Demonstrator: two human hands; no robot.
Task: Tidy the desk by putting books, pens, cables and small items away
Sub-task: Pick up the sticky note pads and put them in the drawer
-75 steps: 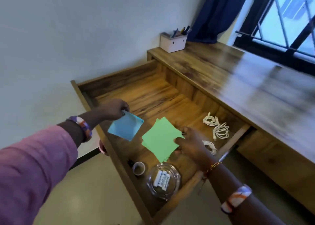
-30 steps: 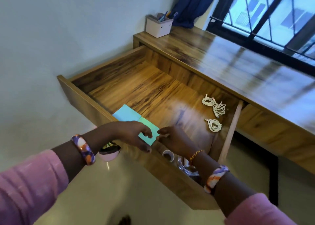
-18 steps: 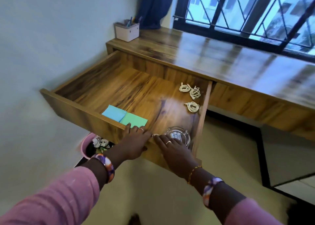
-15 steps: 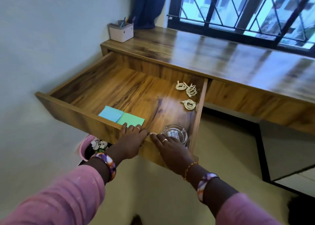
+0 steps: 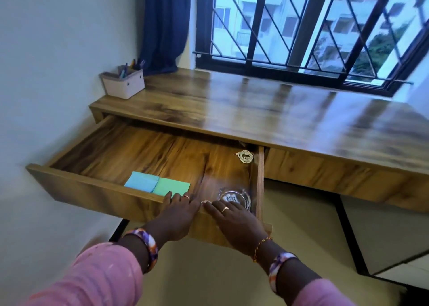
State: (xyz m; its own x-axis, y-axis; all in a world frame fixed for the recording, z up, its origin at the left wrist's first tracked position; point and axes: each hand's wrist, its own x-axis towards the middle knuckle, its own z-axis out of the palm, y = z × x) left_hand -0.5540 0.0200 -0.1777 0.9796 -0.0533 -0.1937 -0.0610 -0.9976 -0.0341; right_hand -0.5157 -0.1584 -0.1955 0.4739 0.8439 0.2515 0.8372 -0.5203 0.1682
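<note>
- Glass dish (image 5: pixel 234 199) holds a label, print too blurred to read.
- Left hand (image 5: pixel 177 215) and right hand (image 5: pixel 234 219) press straight fingers on the drawer (image 5: pixel 92 189) front edge.
- Bare drawer floor lies behind the paper sheets (image 5: pixel 157 185).

Pale wall (image 5: pixel 58 38), barred window (image 5: pixel 313 27), blue curtain (image 5: pixel 162 22), beige floor (image 5: pixel 209 271)

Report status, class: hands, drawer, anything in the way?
Left hand and right hand flat on the drawer front. Drawer open; paper pads, glass dish, cable inside. Nothing blocking.
</note>
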